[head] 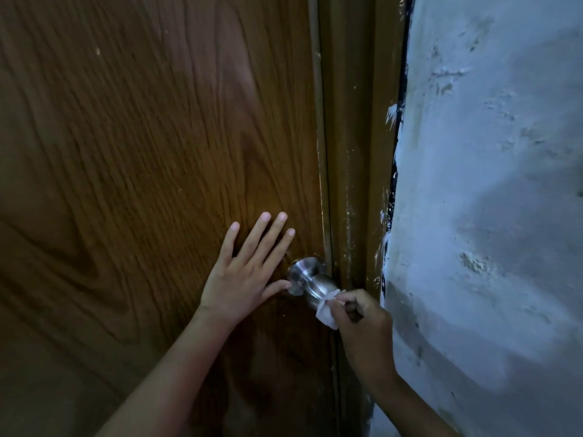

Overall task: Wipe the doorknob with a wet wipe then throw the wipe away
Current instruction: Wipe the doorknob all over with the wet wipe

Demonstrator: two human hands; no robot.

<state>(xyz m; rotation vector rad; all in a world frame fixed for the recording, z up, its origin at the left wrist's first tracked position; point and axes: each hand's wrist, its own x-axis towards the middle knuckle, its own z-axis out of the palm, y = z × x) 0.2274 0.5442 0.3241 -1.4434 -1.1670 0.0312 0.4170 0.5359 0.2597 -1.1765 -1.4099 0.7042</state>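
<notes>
A silver metal doorknob (pixel 310 280) sticks out of the brown wooden door (pixel 142 152) near its right edge. My right hand (pixel 362 323) pinches a small white wet wipe (pixel 326 310) and presses it against the outer end of the knob. My left hand (pixel 243 272) lies flat on the door just left of the knob, fingers spread, thumb tip touching the knob's round base plate. The front face of the knob is hidden behind the wipe and my right fingers.
A brown door frame (pixel 356 152) with paint flecks runs beside the door's right edge. A rough white plaster wall (pixel 489 184) fills the right side, close to my right arm.
</notes>
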